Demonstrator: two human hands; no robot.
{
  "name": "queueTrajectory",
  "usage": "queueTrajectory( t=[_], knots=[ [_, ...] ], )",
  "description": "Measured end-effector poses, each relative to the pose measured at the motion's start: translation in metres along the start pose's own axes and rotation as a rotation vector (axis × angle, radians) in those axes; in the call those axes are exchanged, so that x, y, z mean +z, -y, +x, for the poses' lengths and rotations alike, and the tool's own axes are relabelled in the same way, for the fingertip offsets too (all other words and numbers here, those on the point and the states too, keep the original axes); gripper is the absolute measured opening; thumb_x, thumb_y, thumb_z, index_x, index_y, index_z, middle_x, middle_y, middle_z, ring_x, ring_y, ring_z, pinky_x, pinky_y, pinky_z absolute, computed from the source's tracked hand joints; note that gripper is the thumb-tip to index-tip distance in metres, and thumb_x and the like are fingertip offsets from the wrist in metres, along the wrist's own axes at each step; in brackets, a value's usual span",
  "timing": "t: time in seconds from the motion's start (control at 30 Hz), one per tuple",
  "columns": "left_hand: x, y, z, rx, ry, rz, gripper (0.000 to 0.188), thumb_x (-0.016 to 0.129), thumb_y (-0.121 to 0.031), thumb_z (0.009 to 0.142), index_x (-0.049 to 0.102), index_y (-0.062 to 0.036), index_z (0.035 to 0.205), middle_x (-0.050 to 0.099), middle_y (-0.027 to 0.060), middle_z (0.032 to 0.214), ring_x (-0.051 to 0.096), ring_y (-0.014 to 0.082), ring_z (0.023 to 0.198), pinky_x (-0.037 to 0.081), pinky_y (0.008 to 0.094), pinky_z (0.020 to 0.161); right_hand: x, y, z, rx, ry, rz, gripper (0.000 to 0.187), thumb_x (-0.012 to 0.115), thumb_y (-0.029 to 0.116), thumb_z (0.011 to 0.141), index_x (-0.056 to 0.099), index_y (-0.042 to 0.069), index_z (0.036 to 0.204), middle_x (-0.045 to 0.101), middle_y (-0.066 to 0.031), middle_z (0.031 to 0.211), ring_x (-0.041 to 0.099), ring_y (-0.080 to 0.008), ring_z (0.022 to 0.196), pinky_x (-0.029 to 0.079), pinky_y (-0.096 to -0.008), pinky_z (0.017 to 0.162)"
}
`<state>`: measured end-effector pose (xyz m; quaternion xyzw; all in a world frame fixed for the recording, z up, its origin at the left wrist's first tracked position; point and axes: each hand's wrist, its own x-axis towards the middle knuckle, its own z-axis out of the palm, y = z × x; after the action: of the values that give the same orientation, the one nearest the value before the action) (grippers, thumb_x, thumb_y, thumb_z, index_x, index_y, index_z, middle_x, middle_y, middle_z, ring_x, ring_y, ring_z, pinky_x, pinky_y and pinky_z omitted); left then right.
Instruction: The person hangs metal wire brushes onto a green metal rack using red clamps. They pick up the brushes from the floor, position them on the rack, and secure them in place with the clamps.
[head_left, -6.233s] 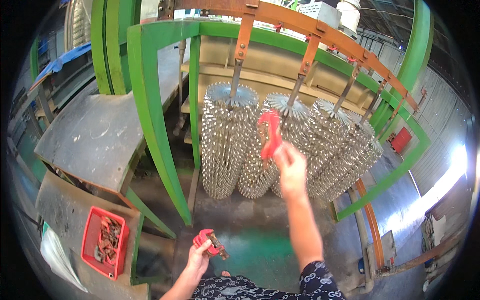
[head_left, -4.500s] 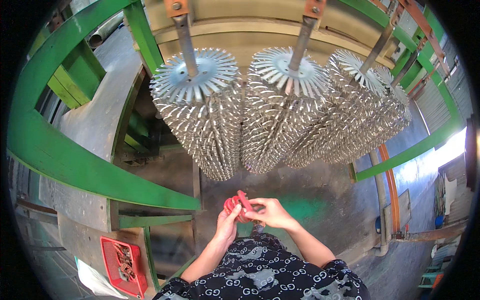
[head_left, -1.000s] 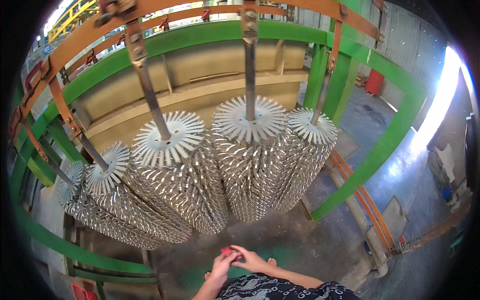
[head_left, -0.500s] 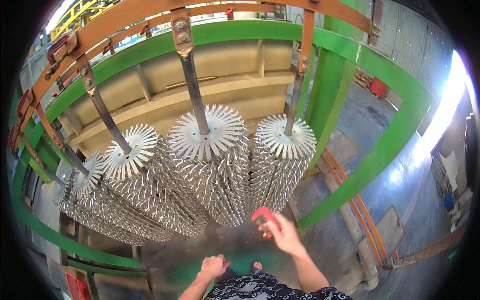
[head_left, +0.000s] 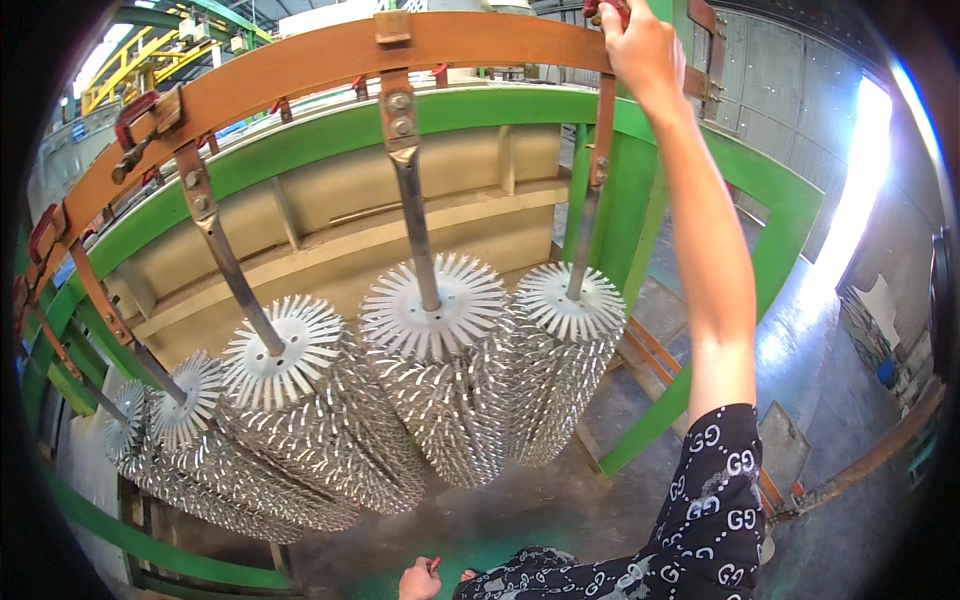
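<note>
Bar (head_left: 480, 40) overhead, spanning left to right. Rods (head_left: 417, 225) below it, five disc stacks (head_left: 440, 400) on them, side by side. Frame beam (head_left: 480, 105) and panel (head_left: 360, 195) behind. Clamps (head_left: 135, 120) on bar's left stretch. Right hand (head_left: 645, 50) at bar's right, held clamp (head_left: 607, 12) in it; left hand (head_left: 418, 583) low, before the row, small item (head_left: 434, 565) in it

One view: left of two head-worn fisheyes, upright. Looks forward and down; rail (head_left: 480, 40) across top, right arm (head_left: 712, 260) close to lens, floor (head_left: 590, 505) farther off. Straight edges bow toward rim.
</note>
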<state>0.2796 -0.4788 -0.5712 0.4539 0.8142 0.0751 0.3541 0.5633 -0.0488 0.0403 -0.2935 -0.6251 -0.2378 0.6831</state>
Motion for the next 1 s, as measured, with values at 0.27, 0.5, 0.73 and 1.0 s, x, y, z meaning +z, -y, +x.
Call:
queueTrajectory(
  t=[0.27,0.5,0.73,1.0],
  knots=[
    [-0.003,0.025,-0.002,-0.101,-0.114,0.07,0.034,0.057,-0.03,0.086,0.062,-0.0045,0.108,0.069,0.0235,0.094,0.066,0.0419,0.09,0.052,0.0492,0.084,-0.007,-0.04,0.044,0.057,0.392,-0.383,0.035,0.062,0.029,0.093,0.066,0.007,0.119,0.071,-0.0117,0.081,0.069,-0.02,0.069,0.053,-0.0328,0.063],
    [-0.124,-0.129,-0.09,0.197,-0.329,-0.617,0.013,0.061,0.0,0.086,0.06,0.0013,0.098,0.072,0.0116,0.084,0.066,0.0113,0.068,0.052,0.0273,0.058,-0.044,-0.02,0.016,0.018,0.176,-0.171,0.036,0.061,0.03,0.095,0.064,0.009,0.124,0.072,-0.0127,0.095,0.069,-0.0198,0.083,0.052,-0.0302,0.076],
    [-0.299,-0.305,-0.109,0.856,-1.158,-0.453,0.018,0.063,-0.01,0.091,0.069,0.0021,0.102,0.064,0.0031,0.084,0.051,0.0052,0.061,0.039,0.022,0.051,-0.138,-0.007,-0.214,-0.191,-0.289,0.921,0.026,0.047,0.03,0.101,0.058,0.007,0.094,0.068,-0.0101,0.082,0.063,-0.0232,0.069,0.052,-0.0345,0.065],
    [-0.491,-0.452,-0.108,0.904,-1.73,-0.248,0.026,0.064,-0.011,0.086,0.062,0.0045,0.106,0.068,0.015,0.078,0.066,0.0221,0.066,0.054,0.0309,0.064,-0.143,-0.013,-0.484,0.597,1.072,0.848,0.016,0.067,0.01,0.089,0.07,0.002,0.103,0.071,-0.0133,0.098,0.069,-0.0257,0.089,0.053,-0.0342,0.081]
  ],
)
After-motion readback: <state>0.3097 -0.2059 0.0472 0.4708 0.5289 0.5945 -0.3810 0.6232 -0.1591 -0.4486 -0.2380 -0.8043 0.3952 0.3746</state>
